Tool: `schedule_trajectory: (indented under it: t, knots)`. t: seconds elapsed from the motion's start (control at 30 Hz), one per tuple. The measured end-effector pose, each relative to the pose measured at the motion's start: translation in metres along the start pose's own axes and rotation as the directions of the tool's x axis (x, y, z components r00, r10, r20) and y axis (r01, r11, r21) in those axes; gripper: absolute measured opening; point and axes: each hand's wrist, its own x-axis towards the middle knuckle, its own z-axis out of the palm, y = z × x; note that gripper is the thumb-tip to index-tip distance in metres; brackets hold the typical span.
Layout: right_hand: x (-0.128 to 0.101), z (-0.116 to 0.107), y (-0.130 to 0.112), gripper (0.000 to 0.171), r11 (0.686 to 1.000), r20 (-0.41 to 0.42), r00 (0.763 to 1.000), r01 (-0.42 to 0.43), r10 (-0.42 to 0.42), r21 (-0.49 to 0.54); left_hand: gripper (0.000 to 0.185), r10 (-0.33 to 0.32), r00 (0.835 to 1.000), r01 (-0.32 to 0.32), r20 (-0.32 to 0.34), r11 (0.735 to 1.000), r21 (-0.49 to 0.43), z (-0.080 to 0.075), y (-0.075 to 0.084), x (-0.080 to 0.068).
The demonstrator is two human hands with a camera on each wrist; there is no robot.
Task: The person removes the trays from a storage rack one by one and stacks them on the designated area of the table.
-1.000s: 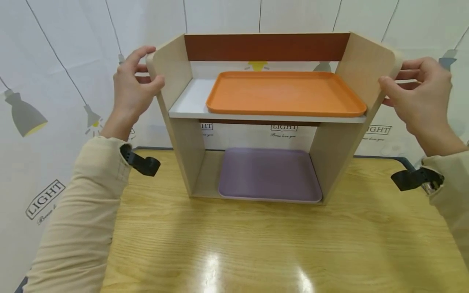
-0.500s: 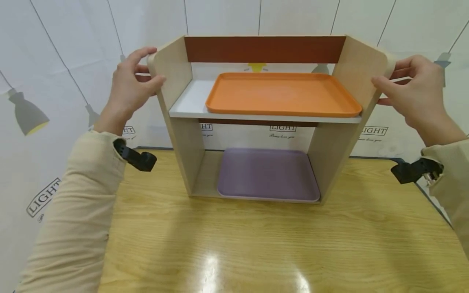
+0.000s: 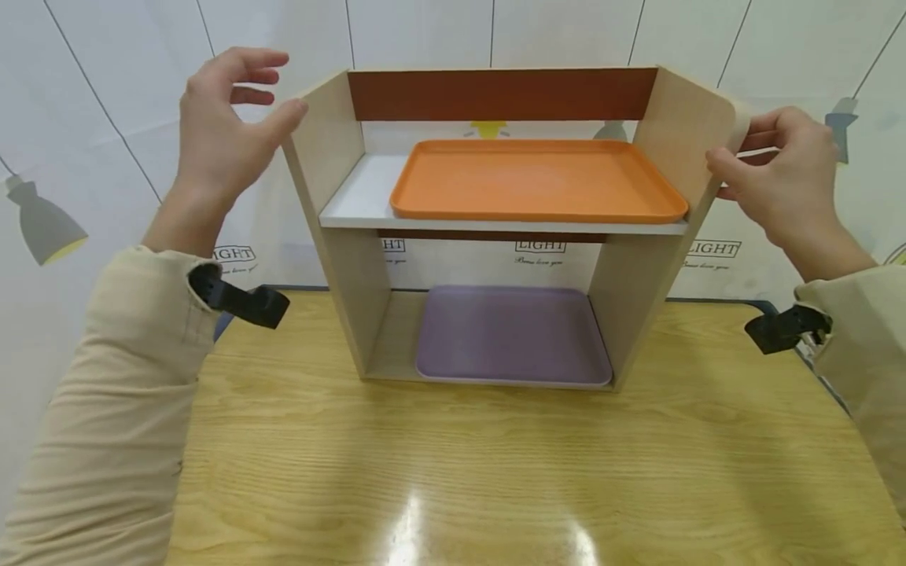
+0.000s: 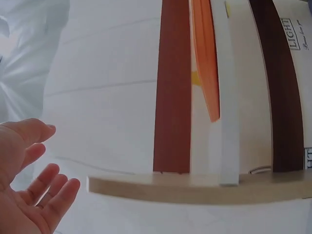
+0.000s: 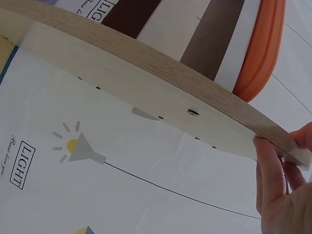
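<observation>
Standing on a wooden table [image 3: 495, 472]: one two-tier shelf [image 3: 333, 141], pale wood sides, brown back rail. Upper board carries an orange tray [image 3: 538, 181]; bottom board carries a purple tray [image 3: 513, 334]. Right hand [image 3: 786, 177]: thumb on the front edge and fingers curled behind the shelf's right side panel, near its top corner, gripping it. Left hand [image 3: 222, 130]: fingers spread and relaxed, just beside the left side panel, holding nothing; thumb tip near the panel's top edge, contact not discernible. White printed curtain [image 3: 92, 157] behind.
</observation>
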Motion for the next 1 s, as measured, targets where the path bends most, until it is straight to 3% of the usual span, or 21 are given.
schedule_trajectory:
  t: [0.1,0.3,0.5,0.63,0.8,1.0]
  knots:
    - [-0.001,0.000,0.000,0.022,1.000,-0.005,1.000,0.012,-0.012,-0.014,0.038,0.076,0.997,-0.076,0.012,0.997,-0.019,0.006,0.008,-0.004]
    - [-0.002,-0.001,-0.001,0.022,1.000,0.020,1.000,0.020,-0.020,0.014,0.036,0.135,0.976,-0.137,0.172,0.991,0.003,0.022,0.011,-0.013]
    - [-0.003,-0.001,-0.001,0.022,0.999,0.025,0.999,0.044,-0.044,0.009,0.035,0.116,0.940,-0.114,0.321,0.993,-0.024,0.041,0.002,-0.015]
    - [-0.005,-0.002,-0.001,0.022,0.999,0.022,0.999,0.040,-0.041,0.025,0.035,0.065,0.913,-0.075,0.403,0.997,0.010,0.053,-0.006,-0.015]
    - [-0.006,-0.002,-0.001,0.022,0.999,0.020,0.999,0.041,-0.041,0.022,0.038,-0.012,0.887,-0.027,0.461,0.997,0.077,0.061,-0.013,-0.016]
    - [-0.007,-0.003,0.000,0.023,0.999,0.015,0.999,0.047,-0.047,0.019,0.040,-0.068,0.873,0.011,0.484,0.993,0.120,0.065,-0.014,-0.017]
